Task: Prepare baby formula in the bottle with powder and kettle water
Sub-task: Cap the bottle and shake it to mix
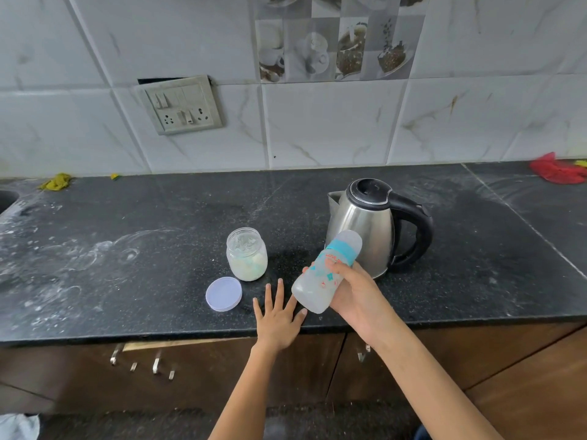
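My right hand (pixel 352 290) grips a baby bottle (pixel 320 281) with a teal collar and a clear cap, tilted in the air above the counter's front edge. Its contents look cloudy white. My left hand (pixel 278 315) lies flat on the black counter (pixel 143 249) with its fingers spread, just left of the bottle's base. An open glass jar of pale powder (pixel 246 254) stands a little beyond my left hand. The jar's lilac lid (pixel 223 294) lies flat in front of it. A steel kettle (pixel 374 223) with a black handle stands behind the bottle, its lid down.
A switch and socket plate (pixel 181 104) sits on the tiled wall. A red cloth (pixel 556 169) lies at the back right, a yellow rag (pixel 57 181) at the back left near a sink edge (pixel 6 198). Brown cabinet doors (pixel 190 369) run below the counter.
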`<state>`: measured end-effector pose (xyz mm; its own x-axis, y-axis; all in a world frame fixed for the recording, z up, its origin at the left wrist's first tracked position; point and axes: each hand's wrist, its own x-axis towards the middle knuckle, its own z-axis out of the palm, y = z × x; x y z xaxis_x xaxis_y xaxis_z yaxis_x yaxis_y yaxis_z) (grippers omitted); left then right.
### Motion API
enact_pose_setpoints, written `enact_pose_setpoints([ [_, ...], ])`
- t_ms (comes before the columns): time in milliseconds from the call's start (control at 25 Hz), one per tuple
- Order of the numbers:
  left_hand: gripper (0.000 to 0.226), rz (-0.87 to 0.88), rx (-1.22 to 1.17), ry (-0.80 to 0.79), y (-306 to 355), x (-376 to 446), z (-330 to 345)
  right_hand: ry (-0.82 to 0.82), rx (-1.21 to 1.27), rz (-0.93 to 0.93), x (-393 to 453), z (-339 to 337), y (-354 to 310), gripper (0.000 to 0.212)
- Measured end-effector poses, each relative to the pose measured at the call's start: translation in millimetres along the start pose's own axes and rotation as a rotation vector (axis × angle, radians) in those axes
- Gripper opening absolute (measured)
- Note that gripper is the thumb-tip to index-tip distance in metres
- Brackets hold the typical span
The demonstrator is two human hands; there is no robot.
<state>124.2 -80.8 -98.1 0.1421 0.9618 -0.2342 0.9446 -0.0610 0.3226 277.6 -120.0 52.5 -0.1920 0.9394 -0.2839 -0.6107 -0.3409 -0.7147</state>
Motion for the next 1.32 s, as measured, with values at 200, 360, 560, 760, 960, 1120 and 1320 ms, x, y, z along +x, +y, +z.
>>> enact_pose_setpoints([
  [200,0.06,0.011,0.001,0.006,-1.7,-0.4,-0.4,-0.016,-0.46,-0.155,1.5,-5.4,-15.8,0.105],
  [360,0.06,0.014,-0.004,0.005,-1.2,-0.9,0.0,0.156,-0.193,-0.176,0.9,-2.5,-8.5,0.091],
  [560,0.059,0.01,0.012,0.0,-2.0,1.2,-0.2,0.156,-0.025,-0.242,-1.6,-4.1,-5.7,0.091],
  [760,0.058,-0.013,-0.01,-0.013,-1.2,0.3,-1.2,0.028,-0.133,-0.152,-4.9,1.2,-3.3,0.096],
  [960,0.059,-0.011,0.016,-0.007,0.7,0.1,-1.7,0.108,0.1,-0.207,-2.8,-1.4,-6.1,0.086],
  [1120,0.058,-0.014,0.01,-0.003,-0.5,-0.3,-1.9,0.124,-0.01,-0.21,-3.0,-4.7,-0.4,0.091],
  [1320,0.058,-0.023,-0.003,-0.005,0.8,-0.9,-1.6,0.056,-0.19,-0.187,-4.4,-2.4,-6.0,0.09],
])
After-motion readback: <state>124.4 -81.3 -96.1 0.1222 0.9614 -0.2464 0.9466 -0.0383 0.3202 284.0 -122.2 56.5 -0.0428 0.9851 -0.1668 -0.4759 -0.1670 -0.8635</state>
